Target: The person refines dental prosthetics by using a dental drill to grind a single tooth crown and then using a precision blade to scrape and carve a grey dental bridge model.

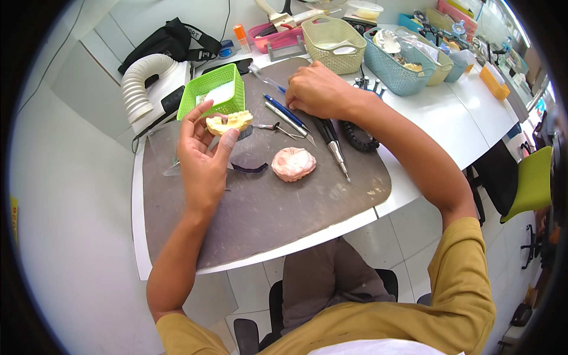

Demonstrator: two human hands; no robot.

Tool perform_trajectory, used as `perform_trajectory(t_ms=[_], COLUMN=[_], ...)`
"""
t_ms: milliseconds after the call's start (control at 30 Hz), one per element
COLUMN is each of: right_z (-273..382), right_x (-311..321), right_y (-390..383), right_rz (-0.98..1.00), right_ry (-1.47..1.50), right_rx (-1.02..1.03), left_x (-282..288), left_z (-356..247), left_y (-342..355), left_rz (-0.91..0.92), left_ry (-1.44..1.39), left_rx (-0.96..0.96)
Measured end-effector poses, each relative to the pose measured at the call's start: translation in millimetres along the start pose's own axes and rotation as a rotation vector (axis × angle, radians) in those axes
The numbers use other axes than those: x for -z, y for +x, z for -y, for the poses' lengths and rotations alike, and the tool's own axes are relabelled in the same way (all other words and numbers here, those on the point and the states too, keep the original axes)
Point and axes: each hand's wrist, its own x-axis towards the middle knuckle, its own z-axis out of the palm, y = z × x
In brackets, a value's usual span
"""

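My left hand [204, 148] holds a yellow dental cast [229, 122] between thumb and fingers, raised over the mat near the green basket. At the mat's far side, my right hand [316, 89] has its fingers curled down; what they hold, if anything, is hidden. A clear, blue-ended stick [269, 81] reaches up to those fingers. Just below them lie a blue pen [286, 111], a silver craft knife [291, 123] and a black rotary handpiece [331, 144]. A pink dental cast [293, 164] rests mid-mat, with a dark curved strip [249, 168] to its left.
A green basket [236, 89] stands at the back left beside a white ribbed suction hose [137, 89]. Beige [340, 56] and blue [402, 77] baskets line the back. A coiled black cord [358, 139] lies right of the handpiece. The grey-brown mat [284, 219] covers the near table.
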Motion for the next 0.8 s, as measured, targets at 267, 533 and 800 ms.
perform_trajectory(t_ms=[267, 533, 800], right_z=[18, 26, 64], right_x=[1, 27, 45], right_y=[5, -8, -35], right_rz=[-0.109, -0.368, -0.251], right_ry=[-0.106, 0.061, 1.279], right_rx=[-0.060, -0.039, -0.378], left_x=[-9, 0, -12], left_z=[-1, 6, -14], left_y=[-15, -15, -27], left_rz=[0.049, 0.109, 0.174], left_ry=[-0.206, -0.207, -0.219], left_rx=[0.046, 0.015, 0.051])
